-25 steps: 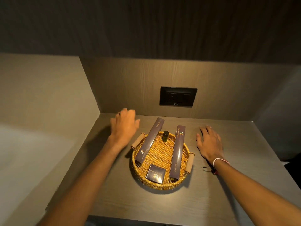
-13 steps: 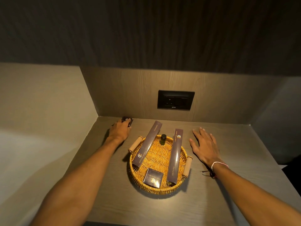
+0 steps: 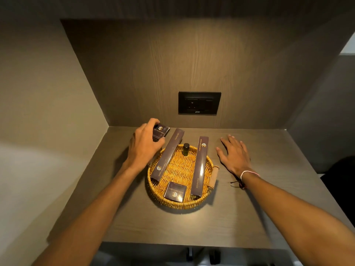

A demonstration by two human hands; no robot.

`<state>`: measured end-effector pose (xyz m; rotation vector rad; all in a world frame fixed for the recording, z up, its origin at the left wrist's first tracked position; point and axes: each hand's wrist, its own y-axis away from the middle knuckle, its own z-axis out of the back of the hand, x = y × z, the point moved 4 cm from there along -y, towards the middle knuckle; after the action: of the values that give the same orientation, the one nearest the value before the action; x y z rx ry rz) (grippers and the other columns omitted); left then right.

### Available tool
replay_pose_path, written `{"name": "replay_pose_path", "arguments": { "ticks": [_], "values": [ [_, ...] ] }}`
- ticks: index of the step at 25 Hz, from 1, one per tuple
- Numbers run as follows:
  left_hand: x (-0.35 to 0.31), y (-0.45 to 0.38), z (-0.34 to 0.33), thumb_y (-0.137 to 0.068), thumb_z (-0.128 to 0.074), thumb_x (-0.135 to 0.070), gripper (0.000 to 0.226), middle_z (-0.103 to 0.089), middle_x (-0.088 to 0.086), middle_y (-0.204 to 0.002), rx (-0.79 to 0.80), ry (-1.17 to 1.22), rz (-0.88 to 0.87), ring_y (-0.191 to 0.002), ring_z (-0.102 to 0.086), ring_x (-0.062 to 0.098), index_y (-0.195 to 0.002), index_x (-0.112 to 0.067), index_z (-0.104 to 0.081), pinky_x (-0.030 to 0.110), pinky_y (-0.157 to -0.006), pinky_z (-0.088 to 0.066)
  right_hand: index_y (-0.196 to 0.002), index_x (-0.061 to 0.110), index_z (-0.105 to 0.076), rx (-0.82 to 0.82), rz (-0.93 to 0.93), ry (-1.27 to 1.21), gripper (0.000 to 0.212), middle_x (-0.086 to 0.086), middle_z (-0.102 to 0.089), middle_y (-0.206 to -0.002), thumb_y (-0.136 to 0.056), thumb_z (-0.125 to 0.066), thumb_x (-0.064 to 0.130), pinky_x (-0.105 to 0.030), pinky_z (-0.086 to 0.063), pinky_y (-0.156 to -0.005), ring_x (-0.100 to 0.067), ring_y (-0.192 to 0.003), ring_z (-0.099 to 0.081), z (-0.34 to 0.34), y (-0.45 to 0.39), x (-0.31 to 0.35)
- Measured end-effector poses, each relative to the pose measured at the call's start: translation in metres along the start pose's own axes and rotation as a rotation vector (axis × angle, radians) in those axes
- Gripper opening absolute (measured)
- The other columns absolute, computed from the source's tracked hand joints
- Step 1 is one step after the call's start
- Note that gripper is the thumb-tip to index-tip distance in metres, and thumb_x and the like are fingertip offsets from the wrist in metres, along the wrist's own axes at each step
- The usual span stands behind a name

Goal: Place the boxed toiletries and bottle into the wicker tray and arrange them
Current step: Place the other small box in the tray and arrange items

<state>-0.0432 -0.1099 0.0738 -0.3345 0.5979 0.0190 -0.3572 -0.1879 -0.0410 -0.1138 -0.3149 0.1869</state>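
Observation:
A round wicker tray [image 3: 155, 192] sits mid-counter. Two long dark boxes lean inside it: the left long box [image 3: 168, 153] slants over the far rim, the right long box [image 3: 199, 165] lies nearly straight. A small dark bottle [image 3: 186, 149] stands between them at the back. A small square box [image 3: 175, 191] rests at the tray's front. My left hand [image 3: 143, 145] is shut on another small dark box [image 3: 161, 131], held just behind the tray's left rim. My right hand [image 3: 233, 153] lies flat and open on the counter, right of the tray.
The counter [image 3: 259, 208] sits in a recessed wooden niche with walls on three sides. A black wall socket [image 3: 199, 103] is on the back wall above the tray. The tray's right handle [image 3: 213, 176] sticks out towards my right wrist.
My left hand reached to the back left corner, closed on a small dark box and lifted it towards the tray. My right hand stayed flat beside the tray.

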Motion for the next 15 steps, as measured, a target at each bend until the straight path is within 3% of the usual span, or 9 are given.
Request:
{"name": "replay_pose_path", "arguments": {
  "ticks": [4,9,15],
  "values": [
    [-0.045,0.046,-0.005,-0.076,-0.077,-0.043,0.058,-0.067,0.004,-0.112,0.084,-0.033,-0.096,-0.098,-0.062,0.016,-0.124,-0.026,-0.050,0.030,-0.078,-0.053,-0.149,0.022,-0.039,0.004,0.004,-0.001,0.064,-0.009,-0.034,-0.161,-0.095,-0.033,0.056,-0.048,-0.018,-0.123,-0.025,-0.152,-0.025,0.000,-0.006,0.003],
    [-0.065,0.072,-0.042,-0.086,-0.062,-0.054,0.052,-0.065,0.007,-0.122,0.177,-0.470,-0.144,-0.114,-0.059,0.025,-0.127,-0.023,-0.053,0.042,-0.097,-0.044,-0.150,0.022,-0.038,0.004,0.006,0.017,0.066,-0.009,-0.033,-0.161,-0.095,-0.030,0.057,-0.048,-0.018,-0.123,-0.025,-0.152,-0.024,-0.003,-0.008,0.001],
    [-0.052,0.071,-0.064,-0.092,-0.054,-0.053,0.044,-0.065,0.009,-0.123,0.224,-0.642,-0.118,-0.117,-0.052,0.026,-0.120,-0.021,-0.063,0.041,-0.091,-0.040,-0.149,0.023,-0.038,0.000,0.006,0.019,0.064,-0.009,-0.033,-0.161,-0.096,-0.033,0.057,-0.048,-0.018,-0.123,-0.025,-0.152,-0.024,-0.005,-0.010,0.000]
  ]
}}
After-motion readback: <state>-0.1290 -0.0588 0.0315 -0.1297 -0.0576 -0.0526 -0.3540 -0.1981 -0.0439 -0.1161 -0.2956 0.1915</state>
